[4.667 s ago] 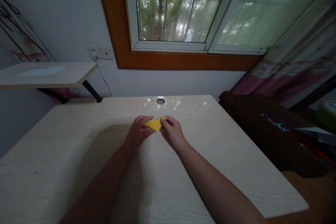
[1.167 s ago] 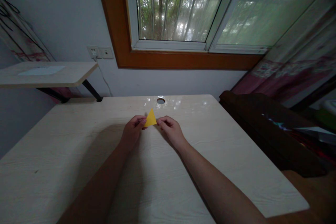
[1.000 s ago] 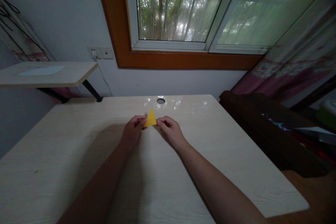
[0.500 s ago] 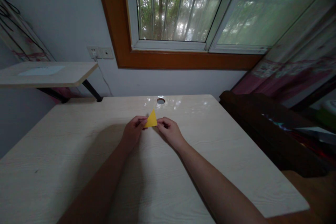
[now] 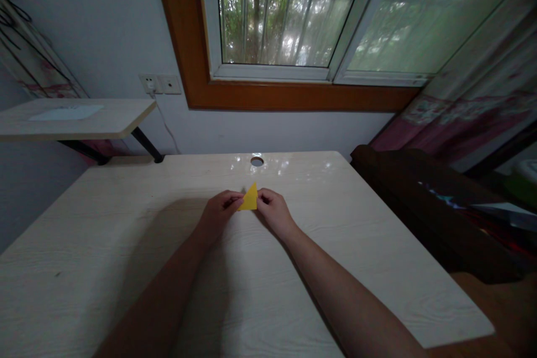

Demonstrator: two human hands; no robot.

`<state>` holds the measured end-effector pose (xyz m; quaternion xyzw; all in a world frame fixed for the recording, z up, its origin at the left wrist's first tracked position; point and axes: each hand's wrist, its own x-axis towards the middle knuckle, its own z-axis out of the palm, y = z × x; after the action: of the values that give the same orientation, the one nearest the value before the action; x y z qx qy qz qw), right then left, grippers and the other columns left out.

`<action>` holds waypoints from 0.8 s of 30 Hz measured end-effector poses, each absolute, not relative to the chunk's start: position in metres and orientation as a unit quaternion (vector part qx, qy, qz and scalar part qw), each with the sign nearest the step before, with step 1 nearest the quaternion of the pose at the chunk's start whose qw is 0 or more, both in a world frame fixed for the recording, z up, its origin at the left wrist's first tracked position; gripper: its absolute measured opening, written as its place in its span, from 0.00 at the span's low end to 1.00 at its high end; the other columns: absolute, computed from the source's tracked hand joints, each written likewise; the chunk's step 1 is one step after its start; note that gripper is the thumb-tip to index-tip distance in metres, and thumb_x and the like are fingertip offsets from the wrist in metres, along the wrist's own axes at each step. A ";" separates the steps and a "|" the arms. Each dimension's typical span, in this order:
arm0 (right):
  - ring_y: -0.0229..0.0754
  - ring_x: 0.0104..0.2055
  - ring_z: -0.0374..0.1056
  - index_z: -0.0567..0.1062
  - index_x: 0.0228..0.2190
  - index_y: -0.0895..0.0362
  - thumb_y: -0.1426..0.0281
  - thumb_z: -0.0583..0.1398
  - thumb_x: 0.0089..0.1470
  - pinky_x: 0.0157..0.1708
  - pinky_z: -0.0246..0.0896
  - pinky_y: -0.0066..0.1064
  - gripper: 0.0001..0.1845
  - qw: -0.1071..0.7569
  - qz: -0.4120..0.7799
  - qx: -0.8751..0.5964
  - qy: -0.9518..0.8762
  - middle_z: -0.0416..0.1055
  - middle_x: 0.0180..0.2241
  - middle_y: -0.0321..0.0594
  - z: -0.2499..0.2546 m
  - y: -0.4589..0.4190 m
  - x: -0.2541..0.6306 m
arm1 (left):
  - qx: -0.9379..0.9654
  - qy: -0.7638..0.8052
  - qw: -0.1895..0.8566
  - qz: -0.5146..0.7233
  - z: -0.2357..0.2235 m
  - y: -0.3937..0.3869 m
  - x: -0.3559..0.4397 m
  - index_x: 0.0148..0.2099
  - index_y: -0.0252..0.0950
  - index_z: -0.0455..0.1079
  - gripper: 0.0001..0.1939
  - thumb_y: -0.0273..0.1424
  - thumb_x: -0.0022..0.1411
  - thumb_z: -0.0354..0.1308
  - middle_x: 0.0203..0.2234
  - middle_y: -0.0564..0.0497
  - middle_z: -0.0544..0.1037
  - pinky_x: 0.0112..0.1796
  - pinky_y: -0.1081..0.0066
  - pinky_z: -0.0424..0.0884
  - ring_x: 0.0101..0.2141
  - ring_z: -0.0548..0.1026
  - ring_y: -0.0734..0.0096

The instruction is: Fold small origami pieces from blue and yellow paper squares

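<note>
A small yellow piece of paper point(image 5: 250, 199), folded into a triangle, is held between my two hands near the far side of the desk, its point upward. My left hand point(image 5: 220, 211) pinches its left corner between thumb and fingers. On the other side, my right hand point(image 5: 273, 208) closes its thumb and fingers on the right edge. The fingers behind the paper are partly hidden. Whether the paper touches the desktop I cannot tell.
The pale wood desk point(image 5: 293, 291) has a round cable hole point(image 5: 257, 161) at its back edge. A raised shelf point(image 5: 121, 117) on black legs stands at left. Beyond are a wall socket point(image 5: 159, 84) and a window point(image 5: 285, 17); dark wooden furniture point(image 5: 419, 201) stands at right.
The yellow paper has shifted a little right and toward me, and appears slightly turned. My left hand has followed it rightward; my right hand has barely moved.
</note>
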<state>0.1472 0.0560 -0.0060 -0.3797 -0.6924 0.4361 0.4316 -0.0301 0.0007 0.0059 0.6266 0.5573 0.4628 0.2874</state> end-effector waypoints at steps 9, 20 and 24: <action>0.37 0.27 0.61 0.75 0.26 0.58 0.68 0.58 0.50 0.29 0.55 0.27 0.07 0.444 0.441 -0.393 -0.674 0.69 0.25 0.34 -0.007 0.057 0.146 | 0.656 0.509 0.340 0.441 0.007 0.003 -0.025 0.53 0.40 0.71 0.24 0.33 0.52 0.66 0.41 0.48 0.76 0.38 0.69 0.73 0.39 0.76 0.66; 0.37 0.26 0.59 0.71 0.22 0.57 0.64 0.59 0.54 0.27 0.52 0.27 0.13 0.430 0.402 -0.392 -0.707 0.64 0.23 0.33 -0.006 0.055 0.145 | 0.661 0.532 0.289 0.444 0.010 0.000 -0.027 0.50 0.38 0.73 0.15 0.35 0.62 0.57 0.42 0.48 0.76 0.41 0.69 0.71 0.41 0.75 0.65; 0.36 0.26 0.58 0.68 0.21 0.57 0.62 0.60 0.56 0.27 0.51 0.27 0.16 0.415 0.363 -0.373 -0.746 0.63 0.23 0.33 -0.002 0.052 0.145 | 0.643 0.538 0.285 0.465 0.008 0.000 -0.029 0.50 0.37 0.73 0.16 0.38 0.65 0.53 0.40 0.47 0.77 0.39 0.69 0.71 0.38 0.75 0.65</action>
<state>0.1453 0.0520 -0.0019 -0.3734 -0.7460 0.3627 0.4153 -0.0292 0.0005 0.0083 0.6429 0.5376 0.4650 0.2853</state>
